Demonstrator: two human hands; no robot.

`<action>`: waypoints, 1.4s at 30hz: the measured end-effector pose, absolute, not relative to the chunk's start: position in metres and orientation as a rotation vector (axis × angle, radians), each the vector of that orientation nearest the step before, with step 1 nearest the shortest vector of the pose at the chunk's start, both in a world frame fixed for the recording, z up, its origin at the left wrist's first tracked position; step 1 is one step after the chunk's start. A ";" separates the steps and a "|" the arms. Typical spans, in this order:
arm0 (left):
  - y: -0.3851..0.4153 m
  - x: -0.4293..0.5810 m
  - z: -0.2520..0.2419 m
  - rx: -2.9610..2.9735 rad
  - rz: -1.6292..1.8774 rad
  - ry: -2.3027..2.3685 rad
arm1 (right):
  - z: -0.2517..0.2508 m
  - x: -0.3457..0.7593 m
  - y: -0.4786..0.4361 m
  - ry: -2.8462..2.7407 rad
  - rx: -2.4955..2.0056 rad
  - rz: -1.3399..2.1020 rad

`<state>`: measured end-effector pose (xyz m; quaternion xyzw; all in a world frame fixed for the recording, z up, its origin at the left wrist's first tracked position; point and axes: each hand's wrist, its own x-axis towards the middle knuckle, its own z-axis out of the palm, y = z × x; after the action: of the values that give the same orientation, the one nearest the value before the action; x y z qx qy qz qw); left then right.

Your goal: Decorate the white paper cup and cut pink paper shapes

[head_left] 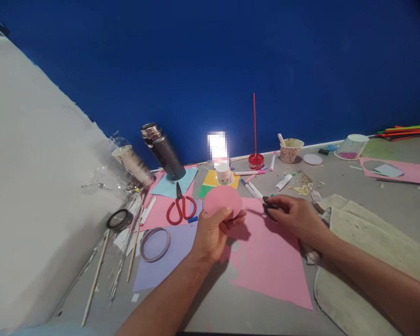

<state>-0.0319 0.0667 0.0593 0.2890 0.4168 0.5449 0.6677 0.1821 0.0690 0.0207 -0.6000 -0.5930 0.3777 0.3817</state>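
My left hand (215, 228) is closed on a round pink paper disc (222, 200), thumb on top and fingers beneath. To its right, my right hand (294, 217) pinches a pair of black-handled scissors (270, 211); their blades are hard to make out. Both hands are above a large pink paper sheet (273, 261) with a cut edge on its left. Red-handled scissors (181, 207) lie just left of the disc. Behind the disc stands a decorated paper cup (225, 175), with a bright, blurred patch over its top.
At left are a dark flask (166, 154), stacked cups (131, 163), black tape (119, 219), a tape ring (155, 245) and wooden sticks (98, 275). Behind, a red stand (255, 161) holds an upright stick. A patterned cup (291, 150) and a pale cloth (367, 261) are at right.
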 end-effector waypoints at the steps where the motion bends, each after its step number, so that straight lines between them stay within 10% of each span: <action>1: 0.067 -0.031 0.059 0.612 1.229 0.938 | 0.023 0.184 0.071 -1.329 -1.447 1.112; 17: 0.053 -0.017 0.060 0.596 1.329 0.927 | 0.022 0.143 0.034 -1.386 -1.064 1.738; 42: 0.045 -0.002 0.051 0.591 1.229 0.898 | 0.035 0.146 0.046 -1.077 -1.157 1.465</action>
<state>-0.0016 0.0446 0.0511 0.2638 0.4006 0.5486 0.6848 0.1462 0.0462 0.0350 -0.4730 -0.4401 0.5986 0.4735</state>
